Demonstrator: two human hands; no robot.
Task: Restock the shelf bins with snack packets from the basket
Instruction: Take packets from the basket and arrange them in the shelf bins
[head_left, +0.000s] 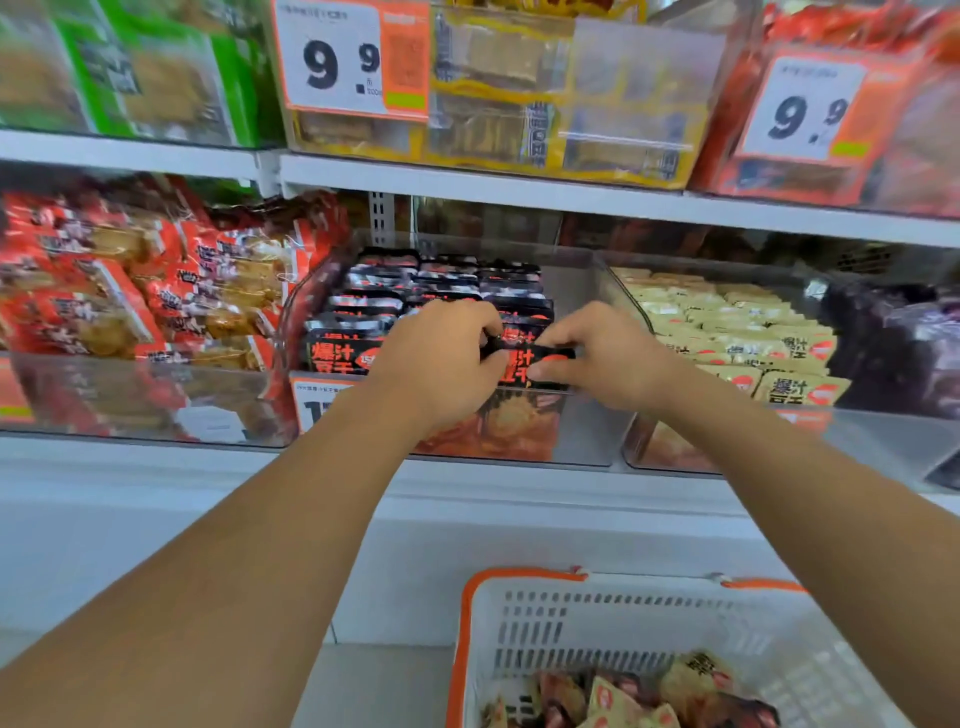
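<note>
Both my hands reach into the clear middle shelf bin (582, 291), which holds rows of black snack packets (447, 280) with orange print. My left hand (441, 358) and my right hand (597, 353) together pinch one black packet (524, 364) at the bin's front row, the left at its left edge, the right at its right edge. The white basket (623, 618) with an orange rim sits below at the lower right, and several beige and dark packets (639, 696) lie in its bottom.
A bin of red packets (130, 291) stands to the left, a bin of beige packets (727, 332) to the right, dark purple packets (904, 343) beyond it. The upper shelf (519, 189) carries green, yellow and red packs behind 9.9 price tags (337, 57).
</note>
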